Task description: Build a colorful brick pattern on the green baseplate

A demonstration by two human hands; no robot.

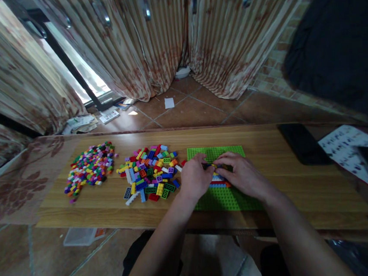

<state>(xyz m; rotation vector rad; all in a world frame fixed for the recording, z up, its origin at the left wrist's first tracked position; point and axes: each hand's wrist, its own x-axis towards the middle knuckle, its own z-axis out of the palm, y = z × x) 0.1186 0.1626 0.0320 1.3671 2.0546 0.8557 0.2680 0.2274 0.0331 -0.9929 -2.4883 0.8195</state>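
A green studded baseplate (229, 201) lies on the wooden table. On its middle stands a small build of toy bricks (218, 181), with white, blue, red and orange parts showing. Both hands bend over this build from either side, fingertips close together. My left hand (196, 173) has its fingers closed at the build's upper left edge. Across from it, my right hand (237, 172) curls its fingers onto the build's right side. Yellow and dark bits show between the fingertips, but the fingers hide most of what they grip.
Left of the baseplate spreads a pile of larger bricks (151, 171). Further left is a heap of tiny bricks (91, 166). A black phone-like slab (301, 144) lies at the right, beside a printed sheet (348, 150). A clear plastic tray (79, 236) rests on the floor.
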